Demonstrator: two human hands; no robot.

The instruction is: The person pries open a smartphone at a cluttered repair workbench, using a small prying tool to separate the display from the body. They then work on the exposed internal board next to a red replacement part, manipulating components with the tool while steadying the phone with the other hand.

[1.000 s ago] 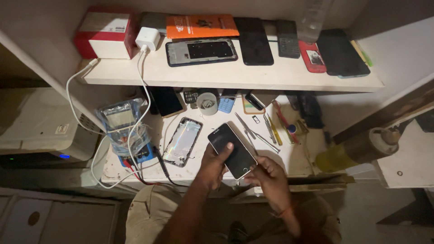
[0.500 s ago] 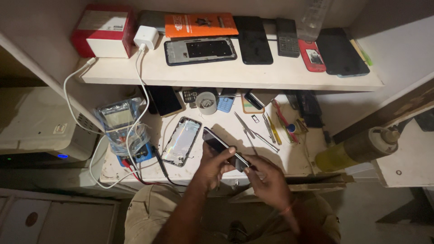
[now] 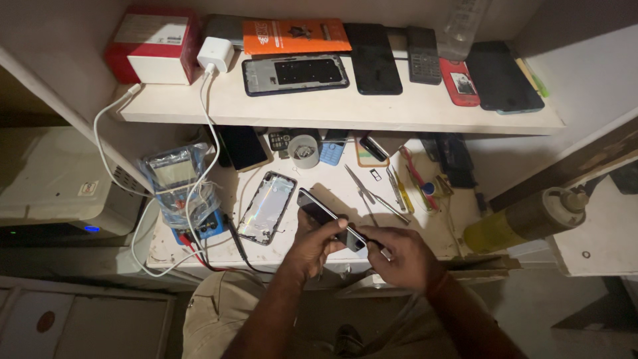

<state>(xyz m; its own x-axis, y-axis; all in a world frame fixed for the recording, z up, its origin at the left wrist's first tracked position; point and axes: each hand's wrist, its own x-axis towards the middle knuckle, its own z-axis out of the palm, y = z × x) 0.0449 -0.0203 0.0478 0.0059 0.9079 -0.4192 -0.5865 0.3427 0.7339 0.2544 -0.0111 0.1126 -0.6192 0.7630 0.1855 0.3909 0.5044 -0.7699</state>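
Phone [image 3: 330,220]: a second ago it lay flat in my hands, dark face up; now it is tipped on edge, just over the bench [image 3: 319,193] front.
Left hand [image 3: 314,244]: clamped on the phone's near end, thumb on top.
Right hand [image 3: 399,256]: pinched at its lower corner; possibly a thin tool there, too dark to tell.
Nearby: bare back shell [image 3: 267,207] just left; tweezers [image 3: 372,194] behind.
Meaning: I judge edge work has begun.

Red-white box [image 3: 151,48] at 11 o'clock; flat orange pack [image 3: 294,36] at 12; dark-screened phone [image 3: 330,219] centre, between both hands.
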